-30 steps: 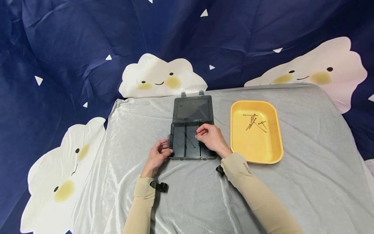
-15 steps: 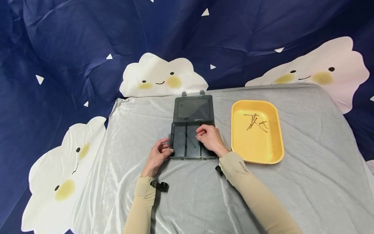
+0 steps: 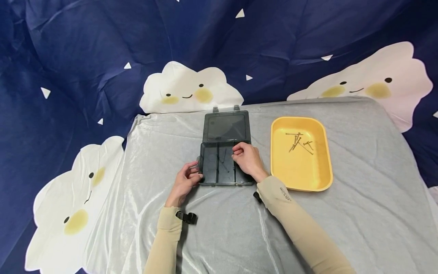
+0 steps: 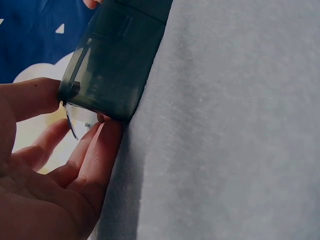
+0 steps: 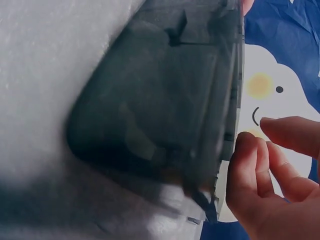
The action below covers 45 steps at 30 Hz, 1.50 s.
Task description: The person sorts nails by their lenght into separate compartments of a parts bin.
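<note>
A dark translucent compartment box (image 3: 208, 167) lies on the cloth, its lid (image 3: 227, 127) folded back away from me. Two thin screws (image 3: 224, 156) are in its middle compartment. My left hand (image 3: 182, 185) holds the box's left side; in the left wrist view the thumb presses the top rim and fingers touch the wall lower down. Over the divider between the middle and right compartments is my right hand (image 3: 249, 160). In the right wrist view a gap shows between its thumb and bent fingers, with nothing seen held. That hand hides part of the right compartment.
A yellow tray (image 3: 301, 179) stands to the right of the box, with several loose screws (image 3: 295, 142) towards its back. Grey cloth (image 3: 219, 228) covers the table. Behind it hangs a dark blue curtain (image 3: 267, 45) with cloud prints.
My right hand has let go of a screw, which now lies in the middle compartment beside another. The hand has shifted slightly right and away from me. The left hand keeps its place.
</note>
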Each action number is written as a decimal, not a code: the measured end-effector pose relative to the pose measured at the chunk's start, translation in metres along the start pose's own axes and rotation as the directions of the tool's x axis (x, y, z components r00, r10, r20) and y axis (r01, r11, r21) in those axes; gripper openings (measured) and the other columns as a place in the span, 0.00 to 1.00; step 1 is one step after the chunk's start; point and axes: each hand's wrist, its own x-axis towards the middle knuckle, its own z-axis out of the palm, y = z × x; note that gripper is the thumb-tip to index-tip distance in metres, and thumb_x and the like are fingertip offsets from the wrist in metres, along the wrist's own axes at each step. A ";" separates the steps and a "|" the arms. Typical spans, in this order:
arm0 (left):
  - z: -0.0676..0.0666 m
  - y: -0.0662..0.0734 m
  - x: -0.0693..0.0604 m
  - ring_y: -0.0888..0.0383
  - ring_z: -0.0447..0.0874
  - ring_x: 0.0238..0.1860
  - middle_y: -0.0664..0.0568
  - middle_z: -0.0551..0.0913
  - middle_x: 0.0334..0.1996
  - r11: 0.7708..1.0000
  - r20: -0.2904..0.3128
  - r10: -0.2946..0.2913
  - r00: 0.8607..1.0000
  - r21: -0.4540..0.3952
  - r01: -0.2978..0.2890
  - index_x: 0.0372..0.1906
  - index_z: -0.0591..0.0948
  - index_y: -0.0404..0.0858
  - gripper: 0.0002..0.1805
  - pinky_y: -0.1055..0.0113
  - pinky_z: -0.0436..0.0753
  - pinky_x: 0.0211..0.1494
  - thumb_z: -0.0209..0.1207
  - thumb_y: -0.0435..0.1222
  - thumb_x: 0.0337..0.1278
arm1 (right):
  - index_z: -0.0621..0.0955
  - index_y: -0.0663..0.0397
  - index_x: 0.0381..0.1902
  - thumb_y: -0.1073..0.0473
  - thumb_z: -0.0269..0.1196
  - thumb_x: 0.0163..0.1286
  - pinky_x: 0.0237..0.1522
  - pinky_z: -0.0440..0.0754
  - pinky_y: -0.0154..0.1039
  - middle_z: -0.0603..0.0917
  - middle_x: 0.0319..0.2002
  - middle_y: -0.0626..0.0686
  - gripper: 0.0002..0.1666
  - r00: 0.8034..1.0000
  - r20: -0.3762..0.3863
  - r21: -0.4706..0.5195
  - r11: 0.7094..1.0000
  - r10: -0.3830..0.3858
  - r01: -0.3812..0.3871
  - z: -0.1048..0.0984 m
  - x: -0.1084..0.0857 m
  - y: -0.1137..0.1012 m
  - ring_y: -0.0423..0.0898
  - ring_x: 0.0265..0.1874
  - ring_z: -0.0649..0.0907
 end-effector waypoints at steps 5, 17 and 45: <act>0.000 0.001 0.000 0.65 0.80 0.40 0.39 0.76 0.56 1.000 0.001 0.003 1.000 -0.001 -0.003 0.65 0.72 0.44 0.30 0.69 0.79 0.35 0.62 0.27 0.56 | 0.83 0.62 0.44 0.65 0.65 0.62 0.44 0.81 0.43 0.86 0.38 0.56 0.12 1.000 0.000 0.005 1.000 -0.007 0.007 -0.005 -0.001 -0.002 0.50 0.37 0.86; -0.003 0.004 0.001 0.65 0.80 0.40 0.35 0.73 0.59 1.000 0.045 -0.031 0.998 0.005 0.031 0.68 0.68 0.39 0.32 0.64 0.80 0.40 0.61 0.27 0.57 | 0.82 0.60 0.44 0.64 0.65 0.63 0.43 0.80 0.42 0.84 0.38 0.56 0.11 0.999 -0.004 0.016 0.999 -0.042 0.042 -0.024 -0.006 -0.013 0.49 0.37 0.84; 0.000 0.003 -0.001 0.66 0.80 0.39 0.38 0.76 0.55 1.000 -0.004 -0.009 1.000 0.013 0.009 0.66 0.72 0.43 0.31 0.68 0.79 0.37 0.63 0.28 0.55 | 0.83 0.61 0.42 0.65 0.63 0.63 0.39 0.76 0.36 0.85 0.34 0.57 0.09 0.970 -0.122 -0.077 0.976 -0.211 0.203 -0.097 -0.008 -0.040 0.48 0.32 0.82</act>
